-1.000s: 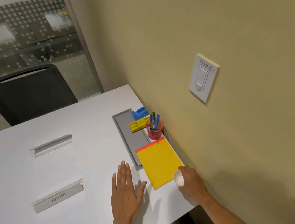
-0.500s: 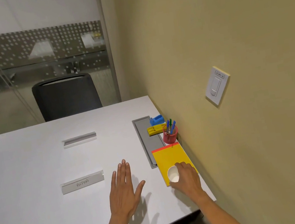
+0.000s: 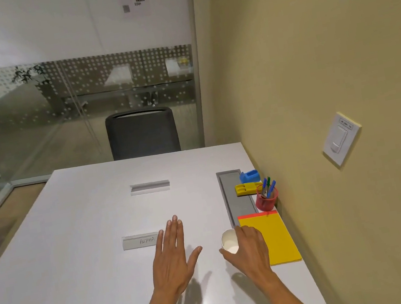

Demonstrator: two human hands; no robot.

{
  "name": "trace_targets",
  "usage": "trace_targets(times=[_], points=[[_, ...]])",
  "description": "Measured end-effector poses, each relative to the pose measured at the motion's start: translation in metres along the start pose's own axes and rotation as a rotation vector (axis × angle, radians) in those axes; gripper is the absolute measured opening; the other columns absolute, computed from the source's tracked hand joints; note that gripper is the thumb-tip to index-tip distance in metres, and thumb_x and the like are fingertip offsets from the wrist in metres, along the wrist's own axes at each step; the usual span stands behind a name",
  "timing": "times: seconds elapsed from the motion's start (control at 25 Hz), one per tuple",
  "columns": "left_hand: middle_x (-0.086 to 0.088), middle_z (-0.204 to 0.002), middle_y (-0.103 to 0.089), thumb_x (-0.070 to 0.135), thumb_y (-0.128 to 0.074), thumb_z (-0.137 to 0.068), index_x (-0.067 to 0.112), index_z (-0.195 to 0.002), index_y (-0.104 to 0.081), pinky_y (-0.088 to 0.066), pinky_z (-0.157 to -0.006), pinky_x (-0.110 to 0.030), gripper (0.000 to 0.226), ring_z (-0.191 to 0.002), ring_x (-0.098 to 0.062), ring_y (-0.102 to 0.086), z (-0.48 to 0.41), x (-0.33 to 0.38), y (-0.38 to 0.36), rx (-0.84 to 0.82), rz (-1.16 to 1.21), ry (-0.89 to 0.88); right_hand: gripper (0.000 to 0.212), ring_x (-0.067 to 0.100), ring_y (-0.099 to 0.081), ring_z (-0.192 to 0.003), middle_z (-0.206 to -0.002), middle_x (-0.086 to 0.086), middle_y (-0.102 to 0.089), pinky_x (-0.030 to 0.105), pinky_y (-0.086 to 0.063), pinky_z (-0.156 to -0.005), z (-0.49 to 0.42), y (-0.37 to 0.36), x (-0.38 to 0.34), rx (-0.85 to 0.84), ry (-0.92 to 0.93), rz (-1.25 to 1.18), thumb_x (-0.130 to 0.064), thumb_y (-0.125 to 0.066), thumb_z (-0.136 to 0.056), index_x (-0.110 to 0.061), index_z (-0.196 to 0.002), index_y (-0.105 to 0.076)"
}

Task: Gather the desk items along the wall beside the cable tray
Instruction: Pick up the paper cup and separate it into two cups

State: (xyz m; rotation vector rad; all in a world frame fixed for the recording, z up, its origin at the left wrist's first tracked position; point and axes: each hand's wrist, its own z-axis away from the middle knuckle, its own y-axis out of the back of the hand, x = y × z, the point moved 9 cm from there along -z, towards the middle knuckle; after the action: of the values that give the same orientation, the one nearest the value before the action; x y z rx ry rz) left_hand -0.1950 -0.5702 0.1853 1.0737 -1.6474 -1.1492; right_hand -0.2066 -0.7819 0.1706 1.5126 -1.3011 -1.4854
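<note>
Cup [image 3: 229, 241] is sitting just left of the yellow notepad [image 3: 273, 238], my right hand [image 3: 251, 248] wrapping its side; looks light and crushable, so I'm gripping gently. Left hand [image 3: 174, 258] is lying flat, empty.

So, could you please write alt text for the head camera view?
The right hand grips a white paper cup beside a yellow notepad on a white desk; the left hand hovers open. Along the wall, a red pen cup stands beside a grey cable tray.

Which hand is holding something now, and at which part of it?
The right hand holds the white paper cup around its side wall. The left hand is flat and holds nothing.
</note>
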Motion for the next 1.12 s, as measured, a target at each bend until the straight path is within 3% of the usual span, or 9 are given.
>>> trace_targets(times=[0.12,0.28,0.44,0.64,0.88,1.12], points=[[-0.004,-0.170,-0.002,0.066,-0.025,-0.100,0.010,-0.160,-0.008,-0.003,-0.127,-0.039,0.084,-0.159,-0.021,-0.006,0.008,-0.027,0.002,-0.033,-0.045,0.043,0.073,0.024,-0.057,-0.108,-0.114,0.002,-0.067,0.033,-0.046,-0.095,-0.002,-0.005,-0.024,0.013,0.047,-0.015,-0.067,-0.065,-0.069,-0.017,-0.121,-0.061],[-0.005,-0.170,-0.010,0.066,-0.024,-0.099,0.008,-0.160,-0.014,-0.005,-0.127,-0.039,0.085,-0.158,-0.022,-0.011,0.018,-0.057,0.017,-0.012,-0.081,0.065,0.074,0.023,-0.055,-0.112,-0.117,0.001,-0.065,0.033,-0.046,-0.093,0.008,-0.009,-0.054,0.013,0.065,-0.052,-0.066,-0.064,-0.069,-0.017,-0.125,-0.059],[-0.004,-0.171,-0.003,0.067,-0.020,-0.099,0.009,-0.161,-0.007,-0.005,-0.128,-0.040,0.085,-0.159,-0.020,-0.004,0.018,-0.108,0.026,-0.009,-0.095,0.039,0.075,0.025,-0.054,-0.116,-0.119,0.003,-0.064,0.036,-0.045,-0.100,0.008,-0.028,-0.099,-0.015,0.092,-0.043,-0.064,-0.066,-0.070,-0.014,-0.126,-0.058],[-0.007,-0.171,-0.009,0.064,-0.028,-0.100,0.007,-0.160,-0.014,-0.004,-0.128,-0.038,0.084,-0.158,-0.021,-0.011,0.034,-0.219,0.046,0.037,-0.048,0.032,0.067,0.025,-0.055,-0.102,-0.107,0.002,-0.064,0.034,-0.046,-0.093,0.015,-0.059,-0.209,-0.008,0.134,0.058,-0.063,-0.063,-0.069,-0.014,-0.115,-0.060],[-0.005,-0.171,-0.003,0.065,-0.029,-0.099,0.010,-0.161,-0.008,-0.003,-0.127,-0.040,0.086,-0.158,-0.022,-0.005,0.083,-0.372,0.074,0.008,0.015,0.054,0.061,0.025,-0.054,-0.097,-0.101,0.002,-0.063,0.032,-0.046,-0.084,0.035,-0.083,-0.359,0.008,0.117,0.086,-0.060,-0.064,-0.071,-0.013,-0.108,-0.059],[-0.004,-0.170,0.001,0.071,-0.018,-0.095,0.012,-0.161,-0.004,-0.005,-0.130,-0.042,0.089,-0.158,-0.023,-0.002,0.098,-0.442,0.092,-0.004,0.027,0.043,0.063,0.027,-0.056,-0.097,-0.099,0.003,-0.064,0.034,-0.049,-0.085,0.060,-0.091,-0.446,0.042,0.093,0.069,-0.062,-0.063,-0.070,-0.011,-0.108,-0.060]])
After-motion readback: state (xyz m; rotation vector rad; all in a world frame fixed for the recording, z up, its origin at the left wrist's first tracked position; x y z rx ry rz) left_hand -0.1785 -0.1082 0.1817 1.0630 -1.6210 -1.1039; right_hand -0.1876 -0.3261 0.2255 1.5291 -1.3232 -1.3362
